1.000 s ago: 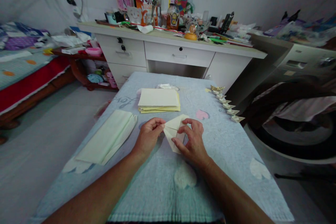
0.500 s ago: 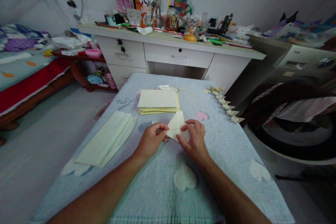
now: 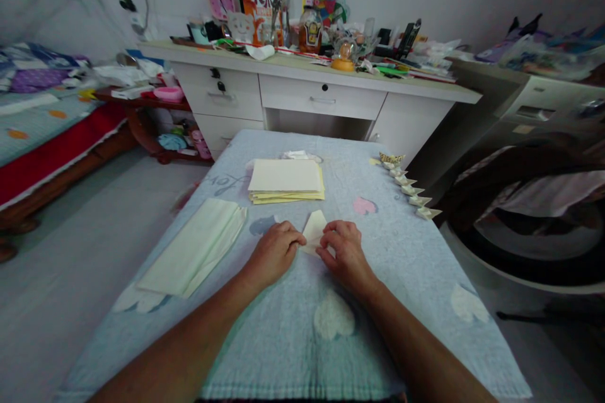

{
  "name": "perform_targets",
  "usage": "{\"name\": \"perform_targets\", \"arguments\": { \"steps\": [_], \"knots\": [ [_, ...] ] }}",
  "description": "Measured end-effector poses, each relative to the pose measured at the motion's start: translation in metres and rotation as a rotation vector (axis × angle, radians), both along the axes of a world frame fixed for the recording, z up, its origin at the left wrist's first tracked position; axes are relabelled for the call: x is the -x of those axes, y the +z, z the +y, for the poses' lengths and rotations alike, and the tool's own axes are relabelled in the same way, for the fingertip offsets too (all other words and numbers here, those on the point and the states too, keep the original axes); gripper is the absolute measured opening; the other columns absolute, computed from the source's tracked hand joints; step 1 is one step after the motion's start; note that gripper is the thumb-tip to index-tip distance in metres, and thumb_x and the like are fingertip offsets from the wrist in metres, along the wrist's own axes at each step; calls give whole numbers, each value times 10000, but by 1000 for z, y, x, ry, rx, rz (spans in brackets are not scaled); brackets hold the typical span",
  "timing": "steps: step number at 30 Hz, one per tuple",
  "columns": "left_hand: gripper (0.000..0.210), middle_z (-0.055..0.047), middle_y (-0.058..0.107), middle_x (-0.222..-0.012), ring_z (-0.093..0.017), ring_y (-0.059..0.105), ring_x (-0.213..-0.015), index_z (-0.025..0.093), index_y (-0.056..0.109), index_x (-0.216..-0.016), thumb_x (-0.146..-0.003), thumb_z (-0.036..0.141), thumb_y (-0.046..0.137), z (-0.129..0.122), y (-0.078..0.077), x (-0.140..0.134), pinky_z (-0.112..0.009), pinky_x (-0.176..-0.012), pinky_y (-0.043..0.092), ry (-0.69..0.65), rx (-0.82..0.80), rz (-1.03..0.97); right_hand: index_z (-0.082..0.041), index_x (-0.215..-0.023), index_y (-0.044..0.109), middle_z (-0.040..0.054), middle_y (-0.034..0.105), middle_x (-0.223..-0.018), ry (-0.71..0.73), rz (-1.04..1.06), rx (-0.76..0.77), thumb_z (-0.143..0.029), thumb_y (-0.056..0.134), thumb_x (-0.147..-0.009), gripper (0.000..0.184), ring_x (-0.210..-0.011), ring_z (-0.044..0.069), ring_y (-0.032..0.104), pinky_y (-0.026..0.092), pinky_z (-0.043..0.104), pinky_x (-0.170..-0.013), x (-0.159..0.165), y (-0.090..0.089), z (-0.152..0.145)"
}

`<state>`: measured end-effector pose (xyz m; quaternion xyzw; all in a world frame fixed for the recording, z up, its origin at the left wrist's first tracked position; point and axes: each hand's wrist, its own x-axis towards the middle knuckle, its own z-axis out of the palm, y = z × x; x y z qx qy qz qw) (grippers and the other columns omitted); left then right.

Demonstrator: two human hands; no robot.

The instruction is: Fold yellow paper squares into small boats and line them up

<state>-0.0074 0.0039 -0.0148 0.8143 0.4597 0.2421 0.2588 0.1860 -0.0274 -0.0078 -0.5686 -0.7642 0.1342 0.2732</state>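
A small folded piece of cream paper (image 3: 314,228) lies at the middle of the cloth-covered table, its narrow end pointing away from me. My left hand (image 3: 280,248) pinches its left edge with closed fingertips. On the opposite side, my right hand (image 3: 343,252) has thumb and fingers closed on the paper's right edge, hiding part of it. Just beyond my hands sits a stack of cream and yellow paper sheets (image 3: 286,176). Left of my left hand lies a larger folded pale-green paper bundle (image 3: 193,249).
Several folded paper boats (image 3: 410,190) stand in a row along the table's right edge, a patterned one (image 3: 392,158) farthest off. Behind the blue tablecloth (image 3: 397,315) stands a cluttered white desk (image 3: 293,91). A washing machine (image 3: 534,138) is at the right, a bed (image 3: 42,132) at the left.
The folded paper has come down flatter towards the table, and its upper tip looks shorter and blunter. My right hand has shifted slightly left, its fingers drawn closer together.
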Motion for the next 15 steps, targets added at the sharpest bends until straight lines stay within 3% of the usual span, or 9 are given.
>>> {"name": "perform_targets", "arguments": {
  "steps": [6,15],
  "knots": [
    [219,-46,623,-893,-197,561,-928,191,693,-847,-792,96,504,3,3,5,-324,-864,428,-56,1,67,-199,-809,651,32,589,-954,111,-85,38,-208,683,-785,41,-946,202,439,324,351,-835,2,-3,-3],
    [223,-45,630,-905,-198,570,-933,184,689,-849,-735,74,533,10,10,11,-317,-869,430,-124,45,76,-185,-802,646,38,592,-900,81,-127,48,-222,609,-845,68,-902,199,456,329,332,-816,4,-2,-3]
  ]
}}
